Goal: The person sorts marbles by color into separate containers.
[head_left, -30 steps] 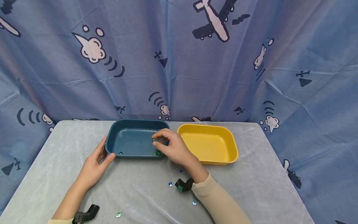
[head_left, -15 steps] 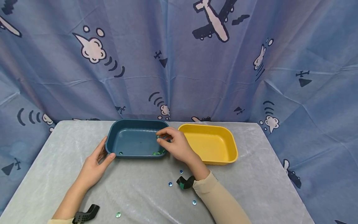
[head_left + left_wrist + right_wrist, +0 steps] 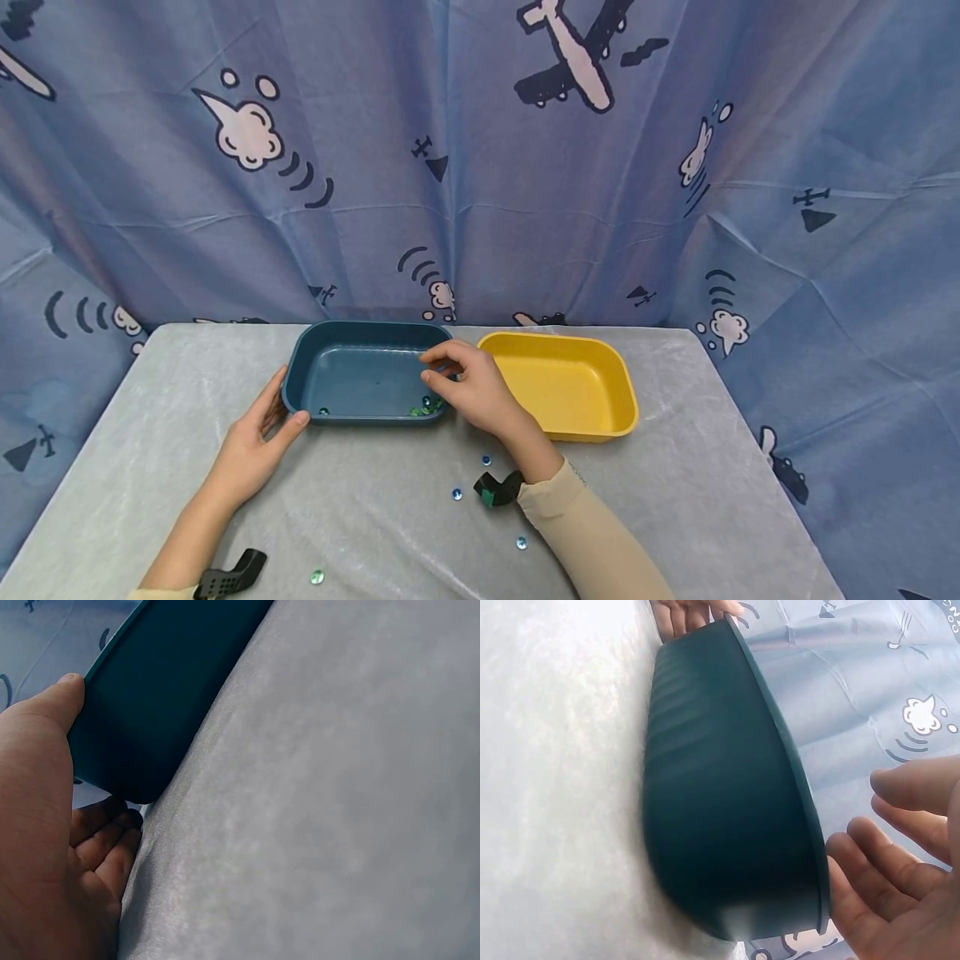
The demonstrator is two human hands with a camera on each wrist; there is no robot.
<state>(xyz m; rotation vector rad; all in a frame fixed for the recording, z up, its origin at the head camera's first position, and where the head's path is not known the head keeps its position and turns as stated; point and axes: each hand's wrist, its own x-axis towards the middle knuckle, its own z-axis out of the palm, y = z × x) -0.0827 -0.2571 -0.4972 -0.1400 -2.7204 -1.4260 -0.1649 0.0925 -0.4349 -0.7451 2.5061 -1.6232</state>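
Observation:
A dark teal tray [image 3: 360,379] sits at the back of the table. My left hand [image 3: 251,454] holds its near left corner, with the thumb at the front rim and the fingers along the left end. Above the tray's right end is my right hand [image 3: 483,392]; its thumb and forefinger are apart, and the right wrist view shows nothing between them. Below those fingertips a small dark shiny round piece [image 3: 426,401] is over or in the tray. Several small green shiny pieces [image 3: 416,411] lie in the near right corner, and a green piece [image 3: 324,412] in the near left.
A yellow tray [image 3: 562,383] stands to the right, partly behind my right hand. On the grey tablecloth lie blue shiny discs [image 3: 457,494] near my right forearm and a green disc [image 3: 317,577] near the front edge. A patterned blue curtain [image 3: 480,250] hangs behind.
My right hand has shifted slightly right and let go of the small shiny piece, which has dropped from its fingertips. My left hand and the trays have stayed put.

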